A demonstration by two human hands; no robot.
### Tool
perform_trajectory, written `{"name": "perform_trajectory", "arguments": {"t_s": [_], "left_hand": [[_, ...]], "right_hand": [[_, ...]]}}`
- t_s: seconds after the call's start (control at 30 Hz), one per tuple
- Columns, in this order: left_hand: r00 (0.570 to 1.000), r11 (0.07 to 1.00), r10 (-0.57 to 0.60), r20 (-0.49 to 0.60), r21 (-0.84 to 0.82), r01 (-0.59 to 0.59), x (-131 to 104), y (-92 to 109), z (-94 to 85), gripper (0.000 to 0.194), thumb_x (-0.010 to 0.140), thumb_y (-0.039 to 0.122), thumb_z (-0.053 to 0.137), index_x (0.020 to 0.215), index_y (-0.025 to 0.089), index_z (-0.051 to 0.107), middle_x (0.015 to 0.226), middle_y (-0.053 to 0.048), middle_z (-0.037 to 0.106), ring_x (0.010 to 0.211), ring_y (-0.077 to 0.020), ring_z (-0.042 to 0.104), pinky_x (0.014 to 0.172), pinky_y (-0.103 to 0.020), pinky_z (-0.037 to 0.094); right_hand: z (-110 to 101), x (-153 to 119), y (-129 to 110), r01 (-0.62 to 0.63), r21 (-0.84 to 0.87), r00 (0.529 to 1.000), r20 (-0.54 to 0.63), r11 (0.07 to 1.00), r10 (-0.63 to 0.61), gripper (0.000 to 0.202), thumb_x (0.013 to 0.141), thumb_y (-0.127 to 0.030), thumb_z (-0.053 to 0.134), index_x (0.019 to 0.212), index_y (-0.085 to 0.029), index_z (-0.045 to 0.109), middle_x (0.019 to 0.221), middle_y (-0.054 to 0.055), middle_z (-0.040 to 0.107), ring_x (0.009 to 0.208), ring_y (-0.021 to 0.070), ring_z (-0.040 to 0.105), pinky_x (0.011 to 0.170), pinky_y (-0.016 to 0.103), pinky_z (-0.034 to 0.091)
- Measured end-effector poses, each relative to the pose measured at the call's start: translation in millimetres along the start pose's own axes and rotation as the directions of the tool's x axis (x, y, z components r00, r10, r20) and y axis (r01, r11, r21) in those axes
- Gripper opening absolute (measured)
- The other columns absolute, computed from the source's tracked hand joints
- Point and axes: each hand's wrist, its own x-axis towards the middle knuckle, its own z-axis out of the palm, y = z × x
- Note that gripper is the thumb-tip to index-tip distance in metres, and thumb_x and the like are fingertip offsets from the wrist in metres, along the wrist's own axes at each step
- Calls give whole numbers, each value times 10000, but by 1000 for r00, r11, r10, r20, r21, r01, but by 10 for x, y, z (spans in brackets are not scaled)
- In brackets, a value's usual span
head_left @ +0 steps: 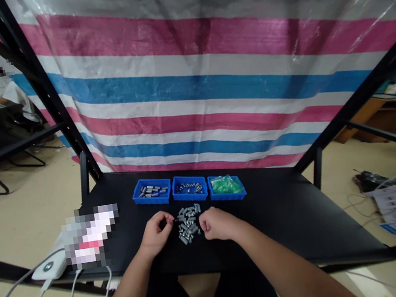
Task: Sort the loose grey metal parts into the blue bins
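Note:
A loose pile of small grey metal pieces (188, 225), some cylindrical, lies on the black table between my hands. To its left, my left hand (157, 234) is curled, with thumb and fingertips brought together at the pile's edge. Something tiny and dark may be at those fingertips, too small to name. My right hand (218, 223) is closed in a fist at the pile's right side, and whatever its fingers hold is hidden. Behind the pile stand three blue trays: one with metal cylinders (150, 192), one with small screw-like parts (188, 188), one with green plastic bags (225, 184).
A blurred-out phone-like object (92, 236) and a white device (50, 266) with cables sit at the table's left edge. Black frame posts (39, 83) rise at both sides. A striped plastic sheet (192, 85) hangs behind the table (286, 214).

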Motion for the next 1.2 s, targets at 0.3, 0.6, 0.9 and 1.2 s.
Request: {"name": "perform_trajectory", "arguments": {"t_s": [0.3, 0.6, 0.9, 1.2], "left_hand": [[1000, 1000, 7, -11, -8, -7, 4, 17, -4, 136, 899, 294, 587, 868, 188, 667, 860, -37, 686, 822, -175, 638, 750, -269, 481], [1000, 1000, 11, -7, 13, -11, 0, 25, -23, 145, 902, 304, 590, 899, 196, 687, 867, -37, 691, 824, -179, 647, 766, -278, 488], [1000, 1000, -4, -12, -10, 3, 0, -25, 2, 172, 898, 337, 602, 882, 185, 682, 830, -35, 683, 774, -170, 624, 708, -265, 474], [999, 995, 42, -23, 87, -40, -1, 82, -14, 132, 883, 254, 570, 889, 196, 689, 861, -45, 678, 836, -188, 636, 767, -293, 494]], "right_hand": [[-182, 54, -46, 43, -52, 836, -546, 998, -64, 58, 873, -157, 595, 900, -204, 617, 931, 37, 624, 747, 139, 592, 714, 244, 448], [308, -134, -90, -20, -18, 981, -194, 1000, 16, 84, 724, -142, 681, 743, -210, 635, 738, -12, 653, 664, 127, 595, 614, 222, 378], [-127, 89, -132, -102, -13, 836, -544, 995, 79, 99, 794, -159, 645, 878, -211, 653, 866, 19, 675, 721, 142, 601, 668, 239, 422], [153, -110, -160, 158, 34, 976, -159, 987, -151, 182, 733, -101, 683, 858, -233, 689, 926, 1, 635, 812, 147, 602, 728, 239, 442]]}}
